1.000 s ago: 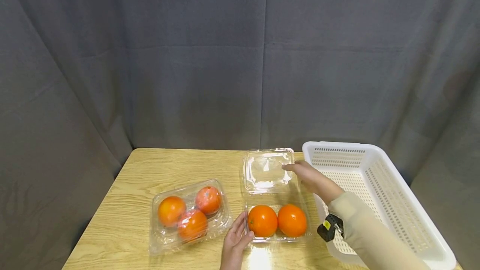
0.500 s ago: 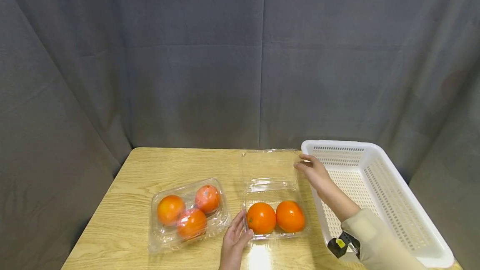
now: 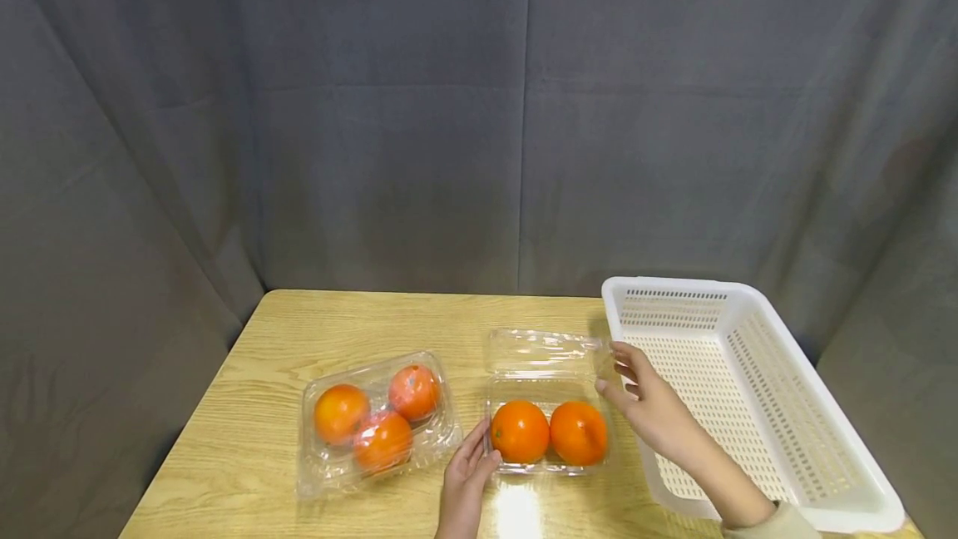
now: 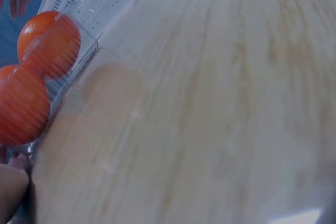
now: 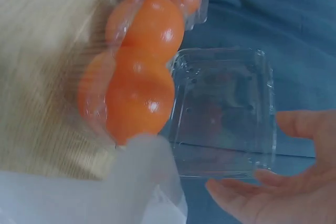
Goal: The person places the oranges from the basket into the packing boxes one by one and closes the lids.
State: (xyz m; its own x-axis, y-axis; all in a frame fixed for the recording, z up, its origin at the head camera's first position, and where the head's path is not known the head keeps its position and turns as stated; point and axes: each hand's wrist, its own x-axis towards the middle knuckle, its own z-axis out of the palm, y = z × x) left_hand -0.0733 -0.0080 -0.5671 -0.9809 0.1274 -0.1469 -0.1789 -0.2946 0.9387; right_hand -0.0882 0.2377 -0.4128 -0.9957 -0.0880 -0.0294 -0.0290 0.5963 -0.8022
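Note:
Two oranges [image 3: 520, 432] sit side by side in the base of a clear plastic clamshell box [image 3: 552, 469]. Its hinged lid [image 3: 549, 353] stands raised and tilted at the far side, as the right wrist view also shows. My left hand [image 3: 466, 479] rests against the box's left side, fingers fairly straight, thumb at the near corner. At the lid's right edge is my right hand [image 3: 653, 407], thumb and fingers spread apart; in the right wrist view the lid's edge lies near the gap between them, and contact is hard to tell.
To the left lies another clear clamshell box [image 3: 329, 481] with three oranges [image 3: 383, 442] inside, its lid over them. A white perforated plastic basket [image 3: 816, 406] stands at the right. Grey curtains [image 3: 389, 123] hang behind the wooden table [image 3: 224, 472].
The lid has swung up from lying back behind the base. My right hand has gone from the lid's top to its right edge and come nearer. My left hand stays put.

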